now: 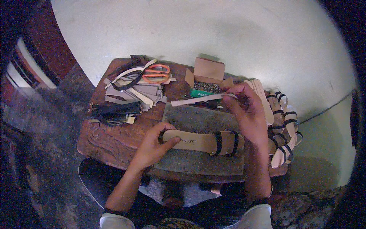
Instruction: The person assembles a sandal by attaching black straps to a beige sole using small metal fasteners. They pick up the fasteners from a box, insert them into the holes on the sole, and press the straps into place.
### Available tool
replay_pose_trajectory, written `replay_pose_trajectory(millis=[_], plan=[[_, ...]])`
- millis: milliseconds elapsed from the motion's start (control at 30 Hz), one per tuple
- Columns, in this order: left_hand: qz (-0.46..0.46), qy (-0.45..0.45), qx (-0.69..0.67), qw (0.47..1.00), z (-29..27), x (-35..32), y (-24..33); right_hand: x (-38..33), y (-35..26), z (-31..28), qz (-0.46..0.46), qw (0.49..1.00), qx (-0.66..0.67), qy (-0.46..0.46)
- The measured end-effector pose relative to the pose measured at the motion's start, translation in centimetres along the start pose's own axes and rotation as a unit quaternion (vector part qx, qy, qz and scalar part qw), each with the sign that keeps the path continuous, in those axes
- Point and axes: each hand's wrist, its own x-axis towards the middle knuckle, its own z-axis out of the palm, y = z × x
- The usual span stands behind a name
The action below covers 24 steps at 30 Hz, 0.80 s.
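My left hand (154, 147) is closed on the heel end of a beige sandal sole (194, 142), thumb on top and fingers underneath. Two black straps (218, 143) cross the toe end of that sole, which lies over a dark grey mat (187, 164). Raised above the far right part of the mat, my right hand (244, 107) pinches one end of a narrow pale strip (198, 99). The strip stretches leftward from the fingers, its other end free, passing in front of an open cardboard box (209, 70) of small dark bits.
Orange-handled scissors (157, 73) rest on a pile of grey and cream strips (133, 91) at the far left of the carved wooden table (110, 139). Black strips (116, 112) lie nearer. Several strapped sandals (282, 129) and bare soles (263, 101) crowd the right edge. A pale wall (190, 26) rises behind.
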Motion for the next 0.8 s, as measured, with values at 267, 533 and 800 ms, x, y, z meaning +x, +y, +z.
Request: replay_pose_trajectory(millis=[267,533,800], plan=[[0.103,0.027,0.02,0.994,0.2,0.0,-1.2,3.7,0.8,0.6,0.012,0.996,0.005,-0.086],[0.015,-0.016,-0.05,0.998,-0.1,-0.1,-0.5,4.2,1.9,3.2,0.077,0.975,0.163,-0.133],[0.025,-0.006,-0.053,0.998,0.1,-0.1,-0.5,3.4,3.5,5.0,0.056,0.922,0.018,-0.384]])
